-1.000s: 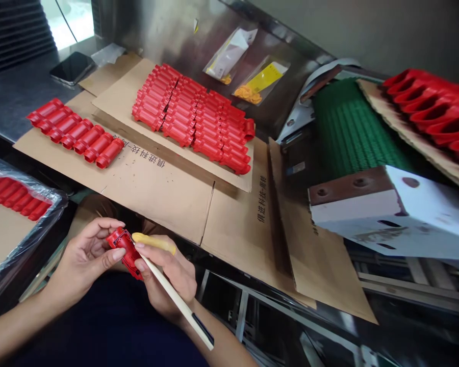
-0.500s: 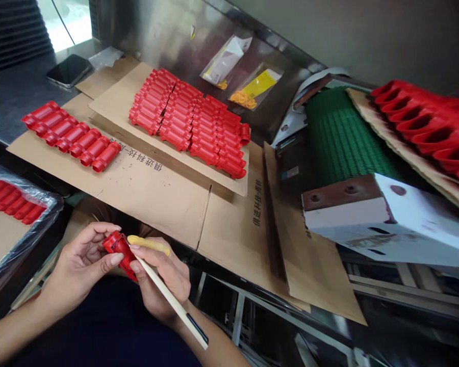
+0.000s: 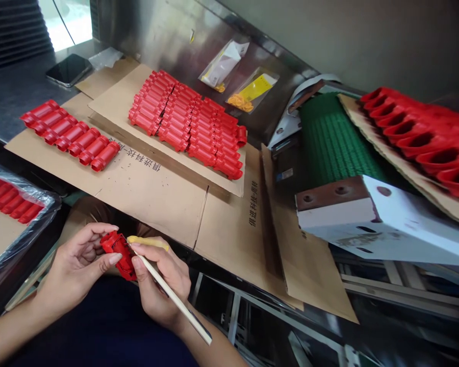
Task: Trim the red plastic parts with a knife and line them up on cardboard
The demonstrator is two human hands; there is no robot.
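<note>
Between thumb and fingers, my left hand [image 3: 76,262] grips a red ribbed plastic part [image 3: 119,253] above my lap. My right hand [image 3: 166,280] is closed around a thin pale wooden stick [image 3: 176,299], its tip at the red part's edge. A yellow finger cover [image 3: 149,242] sits on one of its fingers. Several similar red parts [image 3: 71,135] lie in a row on cardboard [image 3: 168,204], and a larger block of them [image 3: 187,125] rests on a raised cardboard sheet [image 3: 110,109].
A plastic-lined box [image 3: 3,244] with red parts is at the left. A phone [image 3: 69,70] lies at the back left. Small bags [image 3: 224,63] are on the metal panel. At right stands a green-belted machine [image 3: 336,137] with red parts [image 3: 424,132] on cardboard.
The view has shifted slightly, with the machine a little further left. Both hands keep their holds; the red part has turned slightly and the stick's angle has changed a little.
</note>
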